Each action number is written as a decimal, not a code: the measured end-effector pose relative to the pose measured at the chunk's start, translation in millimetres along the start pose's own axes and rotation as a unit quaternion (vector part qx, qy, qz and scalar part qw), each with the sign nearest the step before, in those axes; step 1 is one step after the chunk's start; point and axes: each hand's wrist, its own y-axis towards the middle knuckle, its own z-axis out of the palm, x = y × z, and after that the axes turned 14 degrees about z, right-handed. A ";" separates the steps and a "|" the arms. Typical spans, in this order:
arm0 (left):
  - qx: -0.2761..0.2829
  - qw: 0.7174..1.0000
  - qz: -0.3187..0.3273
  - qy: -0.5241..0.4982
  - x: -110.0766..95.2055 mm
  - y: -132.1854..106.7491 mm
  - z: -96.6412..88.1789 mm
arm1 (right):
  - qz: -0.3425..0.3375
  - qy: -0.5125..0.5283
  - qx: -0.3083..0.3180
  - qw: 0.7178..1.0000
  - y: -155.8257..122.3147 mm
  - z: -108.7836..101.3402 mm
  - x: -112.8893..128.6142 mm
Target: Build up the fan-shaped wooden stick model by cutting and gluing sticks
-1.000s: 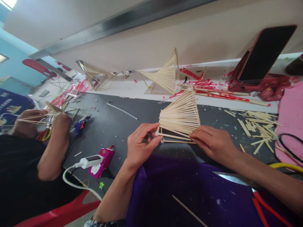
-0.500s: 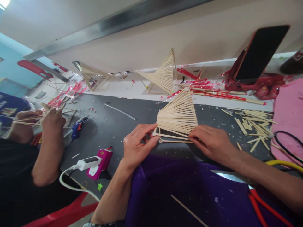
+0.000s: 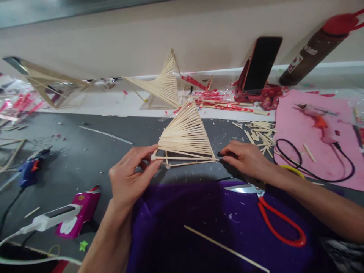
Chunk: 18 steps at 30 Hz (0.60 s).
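Observation:
A fan-like frame of pale wooden sticks stands on the grey table in front of me. My left hand pinches its near left corner between thumb and fingers, where a whitish blob joins the sticks. Just right of the near right corner is my right hand, its fingers pressed together. Whether anything is between those fingertips is hidden. Below this hand lie scissors with red handles, on the purple cloth over my lap. A single thin stick also rests on that cloth.
Behind stands a similar stick frame, with red wrappers and a propped phone nearby. Cut sticks lie right, beside a pink mat bearing a glue gun. A blue glue gun and magenta box are left.
The view has turned right, and the co-worker's arms have left it. My right hand has shifted from the frame's near right corner to just beside it; my left hand keeps its hold.

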 end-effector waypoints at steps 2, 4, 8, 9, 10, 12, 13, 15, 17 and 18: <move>-0.002 1.000 -0.001 0.006 -0.2 0.5 0.5 | -0.002 -0.037 0.012 0.999 0.8 5.3 4.4; -0.001 1.000 -0.002 0.007 0.0 0.8 0.9 | 0.001 -0.071 0.017 0.997 3.6 10.1 10.0; 0.002 1.000 -0.005 0.001 0.8 0.4 1.1 | -0.001 -0.096 0.020 0.995 9.7 16.3 13.9; 0.002 1.000 -0.008 0.000 1.0 0.2 1.1 | -0.004 -0.092 0.020 0.996 10.6 17.2 13.0; 0.001 1.000 -0.010 -0.003 1.2 -0.1 1.0 | -0.007 -0.084 0.019 0.996 11.1 17.8 11.7; 0.000 1.000 -0.011 -0.008 1.6 -0.5 0.9 | -0.013 -0.059 0.019 0.998 11.8 18.5 8.5; -0.001 1.000 -0.011 -0.009 1.7 -0.7 0.9 | -0.015 -0.043 0.020 0.999 12.0 18.7 6.8; -0.002 1.000 -0.011 -0.011 2.0 -0.9 0.8 | -0.020 -0.009 0.024 0.999 12.7 18.9 4.0; -0.001 1.000 -0.011 -0.010 2.1 -0.9 0.8 | -0.022 0.022 0.027 0.999 13.6 19.1 2.1; -0.002 1.000 -0.010 -0.009 2.1 -0.8 0.9 | -0.022 0.033 0.027 0.999 14.1 19.3 1.6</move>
